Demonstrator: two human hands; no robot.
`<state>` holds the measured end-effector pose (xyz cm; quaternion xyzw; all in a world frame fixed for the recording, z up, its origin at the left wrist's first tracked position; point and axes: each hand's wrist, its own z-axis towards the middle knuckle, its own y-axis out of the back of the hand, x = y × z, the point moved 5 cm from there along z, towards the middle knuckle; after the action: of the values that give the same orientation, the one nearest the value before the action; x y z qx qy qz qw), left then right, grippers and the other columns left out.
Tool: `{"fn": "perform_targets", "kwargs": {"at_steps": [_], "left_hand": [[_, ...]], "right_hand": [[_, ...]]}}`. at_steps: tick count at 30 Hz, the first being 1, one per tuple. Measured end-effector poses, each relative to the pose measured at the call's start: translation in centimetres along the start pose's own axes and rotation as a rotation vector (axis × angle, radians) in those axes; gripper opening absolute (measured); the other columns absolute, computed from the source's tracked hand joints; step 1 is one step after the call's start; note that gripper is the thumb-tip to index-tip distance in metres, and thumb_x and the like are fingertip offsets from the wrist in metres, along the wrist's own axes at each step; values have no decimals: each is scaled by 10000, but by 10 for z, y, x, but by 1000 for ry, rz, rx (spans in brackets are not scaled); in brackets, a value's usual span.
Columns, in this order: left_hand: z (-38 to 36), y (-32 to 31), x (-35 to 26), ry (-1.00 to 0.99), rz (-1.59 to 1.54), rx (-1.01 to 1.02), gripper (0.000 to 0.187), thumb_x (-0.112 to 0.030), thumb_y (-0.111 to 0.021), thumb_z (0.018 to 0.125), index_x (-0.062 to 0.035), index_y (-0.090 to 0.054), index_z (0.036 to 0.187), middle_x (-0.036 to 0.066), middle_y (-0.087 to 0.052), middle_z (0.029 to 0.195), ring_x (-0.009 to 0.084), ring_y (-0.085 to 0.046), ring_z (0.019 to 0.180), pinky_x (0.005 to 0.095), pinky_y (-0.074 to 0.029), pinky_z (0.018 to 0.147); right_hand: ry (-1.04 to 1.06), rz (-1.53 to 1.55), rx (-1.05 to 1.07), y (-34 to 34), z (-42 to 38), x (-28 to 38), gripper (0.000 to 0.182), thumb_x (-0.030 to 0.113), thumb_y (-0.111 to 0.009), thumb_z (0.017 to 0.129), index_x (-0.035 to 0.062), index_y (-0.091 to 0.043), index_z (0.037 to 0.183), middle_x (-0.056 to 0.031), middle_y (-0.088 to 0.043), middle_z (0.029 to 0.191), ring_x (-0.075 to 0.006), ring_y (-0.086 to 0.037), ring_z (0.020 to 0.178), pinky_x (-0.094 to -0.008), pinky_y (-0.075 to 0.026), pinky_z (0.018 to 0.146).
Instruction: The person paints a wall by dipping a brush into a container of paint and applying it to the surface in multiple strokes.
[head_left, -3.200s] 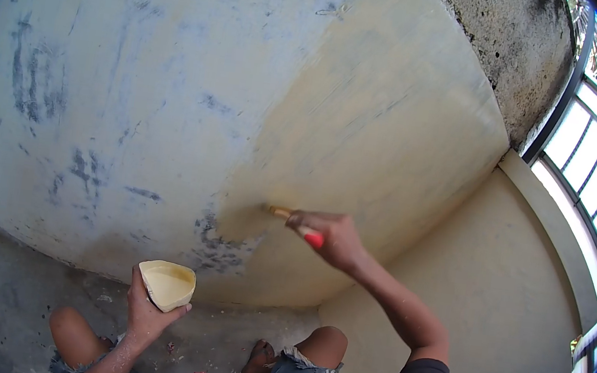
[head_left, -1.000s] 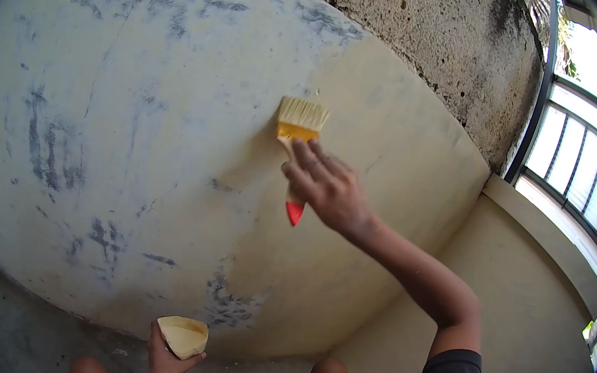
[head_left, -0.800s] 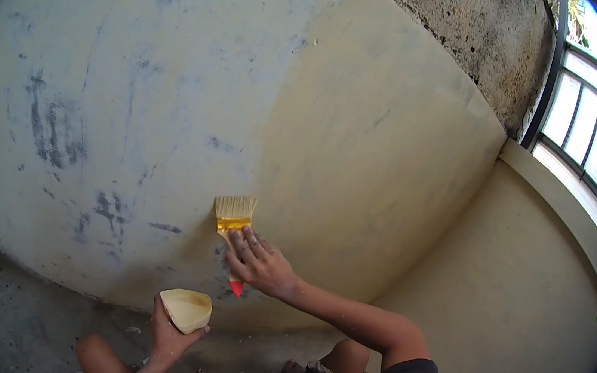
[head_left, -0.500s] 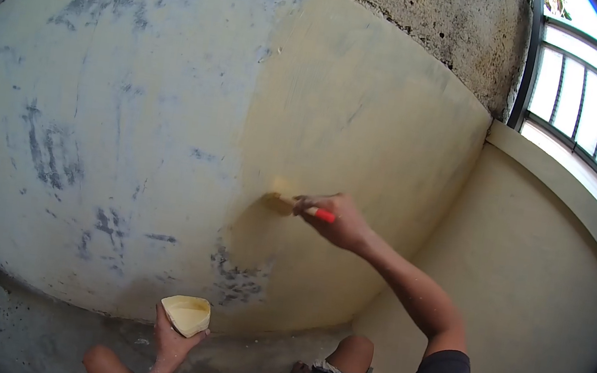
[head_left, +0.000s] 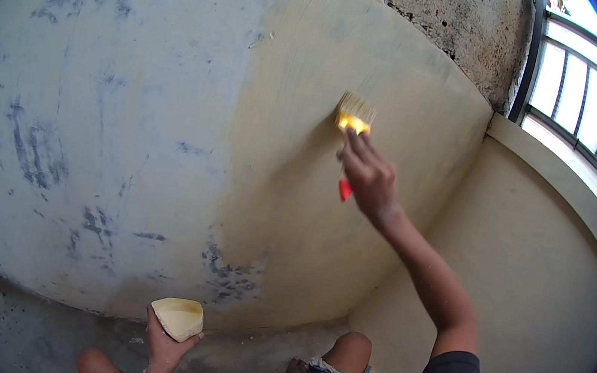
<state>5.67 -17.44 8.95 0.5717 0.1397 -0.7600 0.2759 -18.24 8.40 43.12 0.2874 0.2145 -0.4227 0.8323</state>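
Note:
My right hand (head_left: 370, 172) is closed round the handle of a paintbrush (head_left: 356, 109) with a red handle end, raised in front of the cream-painted part of the wall (head_left: 293, 171). Its pale bristles point upward; whether they touch the wall I cannot tell. Low in the view, my left hand (head_left: 166, 343) grips a cut, pale yellow container (head_left: 179, 319) whose opening shows yellow paint inside. Left of the cream area, the wall is whitish with dark grey scuffed patches (head_left: 37, 152).
Rough bare concrete (head_left: 449, 14) runs along the top of the wall. At the right stand a side wall (head_left: 526, 292) and a metal railing (head_left: 589, 96). My bent knees show above the grey concrete floor (head_left: 245, 364).
My right hand has moved up and to the right with the brush, whose bristles have turned from pointing left to pointing up. The left hand and container have shifted slightly left in view.

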Motion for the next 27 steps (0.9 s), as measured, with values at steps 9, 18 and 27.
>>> {"fn": "perform_targets", "kwargs": {"at_steps": [9,18,27], "left_hand": [[1,-2,6,2,-63,-51,813,-111,-941,636,-31,-411,1247,149,-648,1140,263,-673,1045,396,-544,916],[6,-9,27,21,47,-43,854,-98,-932,648,-21,-397,1310,152,-631,1168,268,-644,1078,405,-519,962],[3,-11,30,127,26,-41,907,-88,-933,646,-5,-386,1365,160,-586,1252,264,-601,1156,405,-483,1014]], "right_hand": [[-19,509,485,-75,-225,239,220,178,-626,922,119,-625,1133,-130,-634,1380,-313,-662,1217,-363,-623,812],[-241,1004,656,-44,-145,16,142,106,-666,917,88,-730,1042,-125,-735,1170,-333,-692,1141,-413,-565,963],[-168,309,141,90,-7,-185,85,41,-719,921,30,-732,1004,-119,-760,1140,-250,-731,1096,-328,-573,906]]}}
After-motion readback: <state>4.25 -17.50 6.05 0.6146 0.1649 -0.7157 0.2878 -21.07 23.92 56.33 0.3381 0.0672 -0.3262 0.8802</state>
